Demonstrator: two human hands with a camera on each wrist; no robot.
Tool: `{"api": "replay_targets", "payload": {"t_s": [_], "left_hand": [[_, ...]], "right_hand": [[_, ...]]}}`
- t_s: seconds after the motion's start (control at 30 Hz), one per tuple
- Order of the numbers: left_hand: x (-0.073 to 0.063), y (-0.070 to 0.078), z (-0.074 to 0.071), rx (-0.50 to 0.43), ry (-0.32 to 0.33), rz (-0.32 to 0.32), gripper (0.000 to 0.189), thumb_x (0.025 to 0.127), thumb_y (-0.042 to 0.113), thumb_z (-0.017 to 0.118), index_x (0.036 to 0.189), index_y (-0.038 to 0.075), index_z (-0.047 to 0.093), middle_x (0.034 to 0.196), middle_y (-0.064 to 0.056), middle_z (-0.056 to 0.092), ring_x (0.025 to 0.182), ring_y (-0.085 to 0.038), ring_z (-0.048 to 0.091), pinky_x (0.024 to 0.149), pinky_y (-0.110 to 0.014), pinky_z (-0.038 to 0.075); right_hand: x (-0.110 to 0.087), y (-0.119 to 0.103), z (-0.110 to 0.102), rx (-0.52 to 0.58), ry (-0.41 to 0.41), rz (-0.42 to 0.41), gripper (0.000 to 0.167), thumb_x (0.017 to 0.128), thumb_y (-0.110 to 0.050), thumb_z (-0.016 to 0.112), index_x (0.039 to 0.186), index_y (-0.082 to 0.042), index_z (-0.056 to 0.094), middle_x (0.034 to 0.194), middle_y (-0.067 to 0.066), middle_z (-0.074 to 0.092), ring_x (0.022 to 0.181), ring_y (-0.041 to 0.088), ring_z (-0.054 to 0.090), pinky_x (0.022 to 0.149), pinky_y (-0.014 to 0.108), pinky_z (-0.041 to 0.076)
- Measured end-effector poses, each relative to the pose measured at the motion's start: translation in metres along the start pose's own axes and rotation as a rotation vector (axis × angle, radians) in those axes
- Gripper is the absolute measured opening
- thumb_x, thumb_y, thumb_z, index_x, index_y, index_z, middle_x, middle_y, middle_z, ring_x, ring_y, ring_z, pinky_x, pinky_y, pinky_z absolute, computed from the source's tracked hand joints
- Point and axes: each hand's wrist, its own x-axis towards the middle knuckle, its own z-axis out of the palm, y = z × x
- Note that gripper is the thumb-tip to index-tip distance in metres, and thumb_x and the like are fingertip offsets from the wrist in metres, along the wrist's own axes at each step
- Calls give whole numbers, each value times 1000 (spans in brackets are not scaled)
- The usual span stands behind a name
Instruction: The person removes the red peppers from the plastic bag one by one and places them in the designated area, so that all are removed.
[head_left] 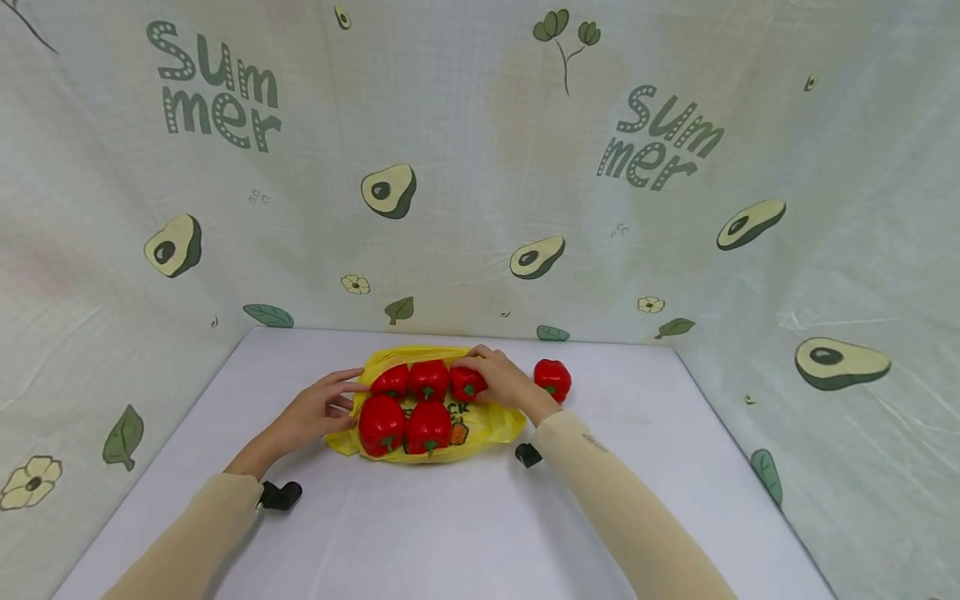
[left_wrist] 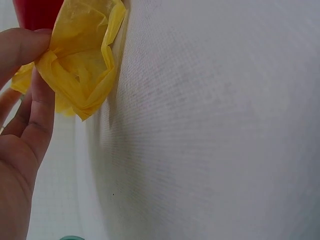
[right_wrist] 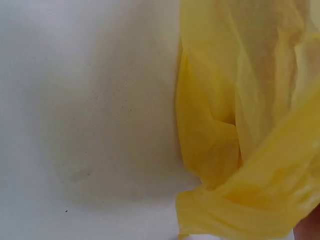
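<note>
Red bell peppers lie on a flat yellow plastic bag point(head_left: 480, 433), three in the back row and two in front. My right hand point(head_left: 501, 379) holds the back-row right bell pepper point(head_left: 467, 384), fingers over its top and side. At the bag's left edge is my left hand point(head_left: 306, 414), beside the front left bell pepper point(head_left: 381, 425). In the left wrist view, its thumb and fingers pinch a fold of the yellow bag point(left_wrist: 82, 65), with a red pepper just beyond. The right wrist view is mostly filled by crumpled yellow bag point(right_wrist: 215, 130), hiding most of that hand.
One more bell pepper point(head_left: 552, 380) sits on the white table point(head_left: 420, 533), right of the bag and behind my right wrist. Black wrist-camera mounts point(head_left: 281, 496) stick out from under both sleeves. A printed curtain point(head_left: 465, 108) encloses the back and sides.
</note>
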Motion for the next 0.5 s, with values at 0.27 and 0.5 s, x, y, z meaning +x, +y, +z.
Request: {"api": "replay_targets", "payload": {"t_s": [0.27, 0.5], "left_hand": [[-1, 0, 0, -9, -2, -4, 55, 90, 2, 83, 142, 10, 66, 166, -17, 39, 111, -28, 71, 91, -27, 63], [-1, 1, -1, -9, -4, -2, 56, 90, 0, 82, 143, 9, 66, 166, -17, 39, 111, -28, 71, 91, -23, 61]], "right_hand": [[-7, -4, -7, -7, 3, -6, 64, 91, -8, 84, 149, -28, 62, 150, 6, 51, 133, 28, 47, 111, 42, 53], [-19, -9, -19, 1, 41, -51, 63, 90, -7, 85, 147, -25, 64, 148, 6, 52, 135, 29, 47, 109, 42, 55]]}}
